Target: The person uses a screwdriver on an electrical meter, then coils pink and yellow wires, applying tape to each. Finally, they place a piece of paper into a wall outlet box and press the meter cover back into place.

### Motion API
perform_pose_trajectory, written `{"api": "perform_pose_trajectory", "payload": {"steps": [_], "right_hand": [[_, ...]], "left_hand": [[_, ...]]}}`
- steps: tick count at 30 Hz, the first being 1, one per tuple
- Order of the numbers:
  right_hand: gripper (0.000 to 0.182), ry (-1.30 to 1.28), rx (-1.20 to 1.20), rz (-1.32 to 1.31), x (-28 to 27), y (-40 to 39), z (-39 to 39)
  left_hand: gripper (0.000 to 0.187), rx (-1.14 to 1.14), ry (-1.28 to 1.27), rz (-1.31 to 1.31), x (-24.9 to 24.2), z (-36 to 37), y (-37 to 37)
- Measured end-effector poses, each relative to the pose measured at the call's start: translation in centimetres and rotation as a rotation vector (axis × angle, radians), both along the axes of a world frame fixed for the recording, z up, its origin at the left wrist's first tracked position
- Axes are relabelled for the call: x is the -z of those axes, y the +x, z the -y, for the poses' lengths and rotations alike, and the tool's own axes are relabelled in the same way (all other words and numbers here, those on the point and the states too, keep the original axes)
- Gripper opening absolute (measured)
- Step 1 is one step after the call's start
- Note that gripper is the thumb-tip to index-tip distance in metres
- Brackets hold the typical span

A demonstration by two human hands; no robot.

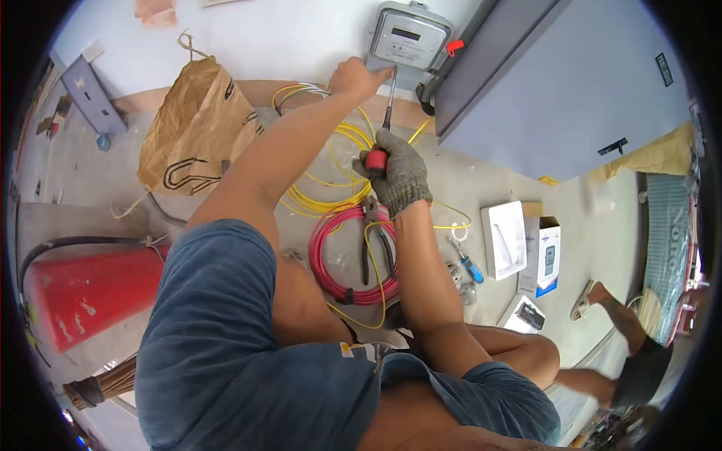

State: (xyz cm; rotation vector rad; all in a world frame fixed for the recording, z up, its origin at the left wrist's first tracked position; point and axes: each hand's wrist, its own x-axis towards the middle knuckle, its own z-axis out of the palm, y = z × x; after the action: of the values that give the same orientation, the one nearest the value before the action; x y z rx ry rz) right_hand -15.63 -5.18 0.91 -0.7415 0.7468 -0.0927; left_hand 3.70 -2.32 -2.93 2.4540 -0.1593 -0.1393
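Observation:
My right hand (pixel 401 174), in a grey knit glove, is closed around the red handle of a screwdriver (pixel 389 109). Its long shaft points up to the lower edge of a grey electric meter (pixel 410 37) on the wall. Bare, my left hand (pixel 355 80) rests by the wall just below and left of the meter, fingers curled and thumb stretched to the shaft's tip. Whether those fingers hold anything is hidden. Beneath my right hand lie pliers (pixel 371 210) on a coil of pink-red wire (pixel 320 264), with a yellow wire coil (pixel 302 201) behind.
A brown paper bag (pixel 197 128) stands at left, near a red container (pixel 98 293). On the right are a large grey cabinet (pixel 556 83), a blue-handled screwdriver (pixel 471 269), a white tray (pixel 504 239) and a meter box (pixel 547 255). Another person's leg (pixel 623 319) shows at far right.

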Motion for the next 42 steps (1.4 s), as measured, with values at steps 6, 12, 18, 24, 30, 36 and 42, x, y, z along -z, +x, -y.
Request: {"api": "perform_pose_trajectory", "payload": {"steps": [6, 12, 18, 24, 30, 36, 42], "right_hand": [[0.017, 0.405, -0.005, 0.227, 1.5, 0.0, 0.9], [0.021, 0.512, 0.015, 0.165, -0.6, -0.2, 1.2], [0.013, 0.57, 0.036, 0.191, 1.0, 0.2, 0.3], [0.019, 0.66, 0.077, 0.233, 0.2, -0.5, 1.5], [0.014, 0.345, -0.004, 0.071, -0.7, -0.7, 1.9], [0.02, 0.556, 0.005, 0.178, 0.6, -0.5, 0.8], [0.019, 0.85, -0.084, 0.261, 0.2, -1.3, 1.8]], "left_hand": [[0.064, 0.002, -0.006, -0.025, -0.9, -0.2, -0.3], [0.07, 0.009, -0.065, -0.054, -1.4, -0.3, -0.6], [0.073, 0.013, -0.05, -0.018, -1.4, -0.3, -0.5], [0.042, 0.401, 0.064, -0.216, -0.7, -2.3, 5.2], [0.035, 0.446, 0.249, 0.201, 3.7, -9.4, 7.6], [0.044, 0.548, 0.572, 0.225, 3.6, -10.8, 3.1], [0.022, 0.467, 0.481, 0.337, -0.3, -8.5, 3.5]]}}
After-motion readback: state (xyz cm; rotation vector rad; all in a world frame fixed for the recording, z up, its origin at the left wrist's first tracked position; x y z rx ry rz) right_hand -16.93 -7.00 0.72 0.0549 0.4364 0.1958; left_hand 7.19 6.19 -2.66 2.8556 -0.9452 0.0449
